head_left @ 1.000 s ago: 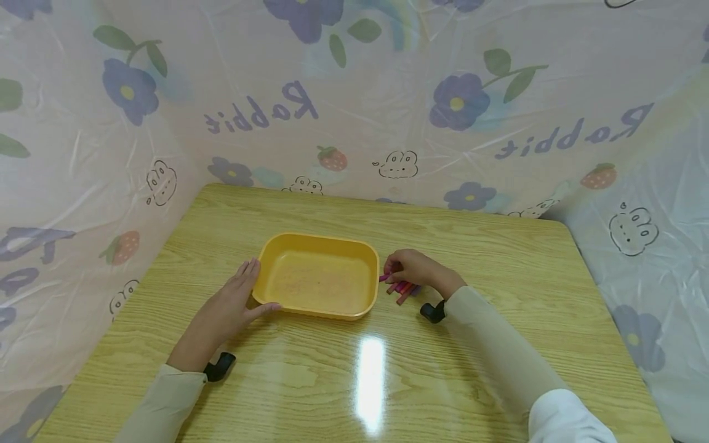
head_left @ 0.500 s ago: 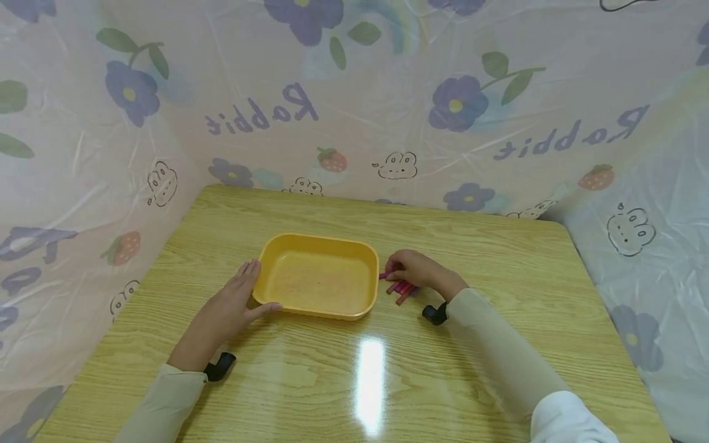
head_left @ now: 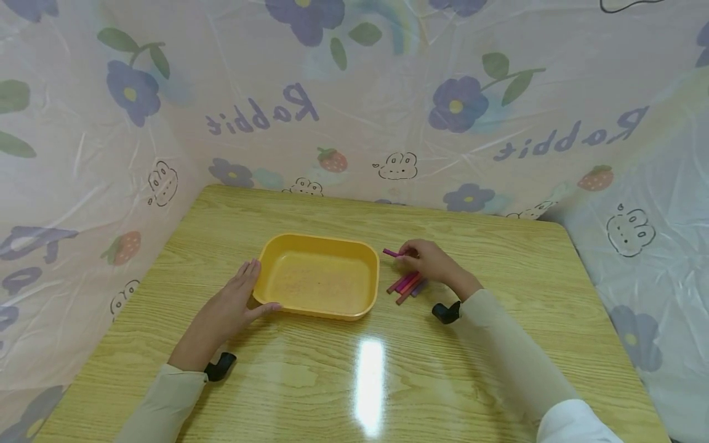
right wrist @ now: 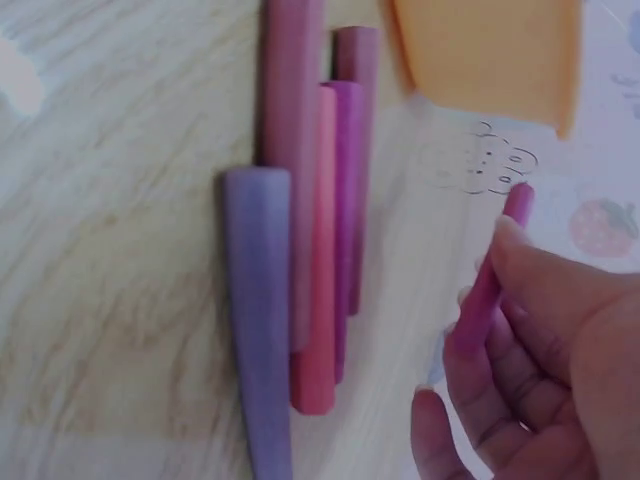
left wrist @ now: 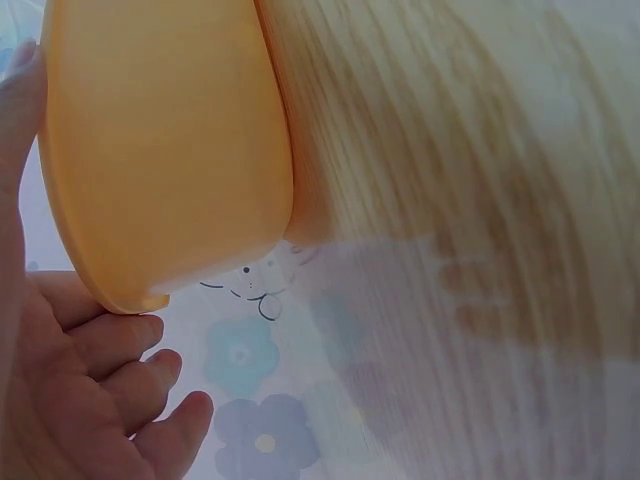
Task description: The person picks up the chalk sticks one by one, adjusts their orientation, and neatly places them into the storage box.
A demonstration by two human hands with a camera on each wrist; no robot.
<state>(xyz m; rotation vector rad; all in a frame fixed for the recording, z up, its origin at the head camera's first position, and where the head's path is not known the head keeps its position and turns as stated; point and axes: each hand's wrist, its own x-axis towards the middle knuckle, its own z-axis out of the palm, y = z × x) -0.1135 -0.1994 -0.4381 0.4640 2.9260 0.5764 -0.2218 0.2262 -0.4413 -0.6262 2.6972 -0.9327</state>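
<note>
The yellow plastic tray (head_left: 318, 312) stands on the table in the head view. My left hand (head_left: 229, 307) lies against its left end, fingers straight along the outside and thumb on the near rim. The left wrist view shows these fingertips (left wrist: 150, 330) at the tray's rim. Between thumb and fingers, my right hand (head_left: 429, 261) pinches a magenta crayon (right wrist: 490, 280), with one end sticking out toward the tray. Below this hand lie several crayons side by side: a purple one (right wrist: 262, 300), a coral one (right wrist: 318, 390) and brownish-red ones (right wrist: 295, 130) among them.
The wood-grain table (head_left: 310, 381) is bounded at the back and sides by a printed plastic curtain (head_left: 354, 123). Black wrist-worn pieces show below the left wrist (head_left: 220, 367) and right wrist (head_left: 445, 312). A bright reflection lies on the front of the table.
My right hand has moved right and away from me with the magenta crayon, which was beside the tray's right end. More of the crayon group shows now. The left hand and tray stay put.
</note>
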